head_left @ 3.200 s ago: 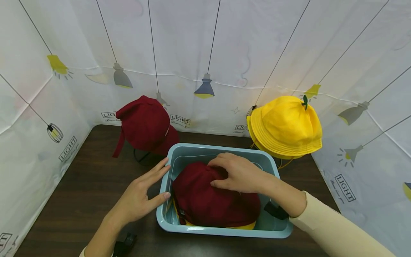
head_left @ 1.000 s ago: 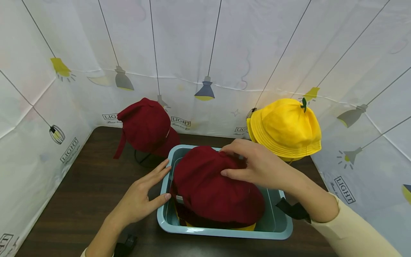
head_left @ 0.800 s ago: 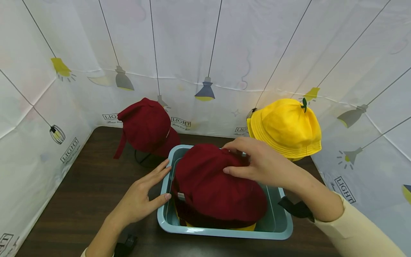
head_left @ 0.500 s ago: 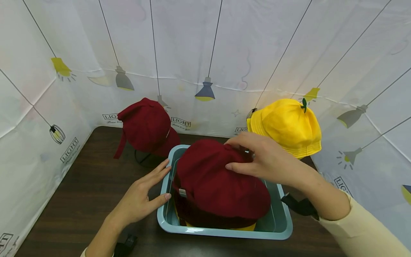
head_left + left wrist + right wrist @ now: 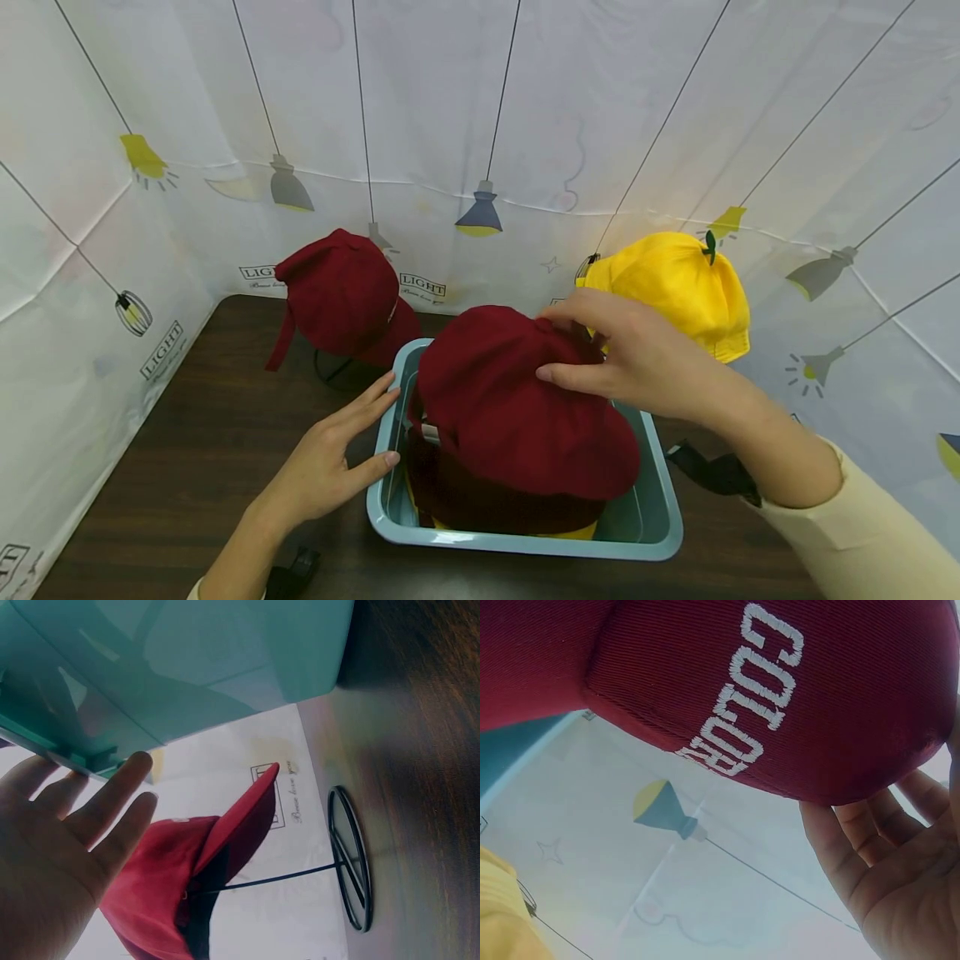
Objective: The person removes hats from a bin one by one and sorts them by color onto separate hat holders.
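My right hand point(image 5: 637, 354) pinches a dark red baseball cap point(image 5: 517, 408) by the top of its crown. White lettering reading COLOR shows on that cap point(image 5: 705, 682) in the right wrist view. It hangs over a light blue plastic bin point(image 5: 525, 544), partly above the rim. Under it in the bin lie shadowed maroon fabric point(image 5: 502, 504) and a strip of yellow fabric point(image 5: 573, 533), mostly hidden. Against the bin's left rim rests my left hand point(image 5: 326, 458), fingers straight and spread; the left wrist view shows its fingertips right at the rim.
Behind the bin on the left, another red cap point(image 5: 341, 292) sits on a black wire stand point(image 5: 352, 859). A yellow bucket hat point(image 5: 675, 283) with a green sprout stands at the back right. Printed white cloth point(image 5: 420, 100) walls in the dark wooden table point(image 5: 195, 433).
The right hand has raised the red cap from inside the bin, upward and slightly right, uncovering the fabric beneath. The left hand has stayed at the rim.
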Available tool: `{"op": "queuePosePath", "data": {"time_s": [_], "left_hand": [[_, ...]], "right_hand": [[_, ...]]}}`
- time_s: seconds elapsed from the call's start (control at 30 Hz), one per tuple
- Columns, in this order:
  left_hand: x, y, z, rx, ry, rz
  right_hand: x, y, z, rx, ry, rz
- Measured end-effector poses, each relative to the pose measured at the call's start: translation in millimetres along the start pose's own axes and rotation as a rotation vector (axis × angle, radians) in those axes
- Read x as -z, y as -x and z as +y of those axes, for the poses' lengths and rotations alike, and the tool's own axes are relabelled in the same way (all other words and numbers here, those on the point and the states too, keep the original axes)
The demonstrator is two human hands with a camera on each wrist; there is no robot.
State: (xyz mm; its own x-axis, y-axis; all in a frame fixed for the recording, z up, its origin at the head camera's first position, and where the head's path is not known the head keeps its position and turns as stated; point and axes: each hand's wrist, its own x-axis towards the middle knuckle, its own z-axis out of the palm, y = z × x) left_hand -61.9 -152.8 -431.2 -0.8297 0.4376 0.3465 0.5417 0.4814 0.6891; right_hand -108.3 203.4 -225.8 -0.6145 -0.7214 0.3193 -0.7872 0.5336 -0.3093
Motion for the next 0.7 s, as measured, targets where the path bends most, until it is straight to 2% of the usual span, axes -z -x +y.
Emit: {"op": "queuePosePath", "data": {"time_s": [0.3, 0.7], "left_hand": [[-1.1, 0.5, -0.8, -0.003, 0.001, 0.004], [-0.9, 1.2, -1.5, -0.007, 0.01, -0.002]], "right_hand": [[9, -8, 1, 0.048, 0.033, 0.043], [16, -18, 2, 0.013, 0.029, 0.058]]}}
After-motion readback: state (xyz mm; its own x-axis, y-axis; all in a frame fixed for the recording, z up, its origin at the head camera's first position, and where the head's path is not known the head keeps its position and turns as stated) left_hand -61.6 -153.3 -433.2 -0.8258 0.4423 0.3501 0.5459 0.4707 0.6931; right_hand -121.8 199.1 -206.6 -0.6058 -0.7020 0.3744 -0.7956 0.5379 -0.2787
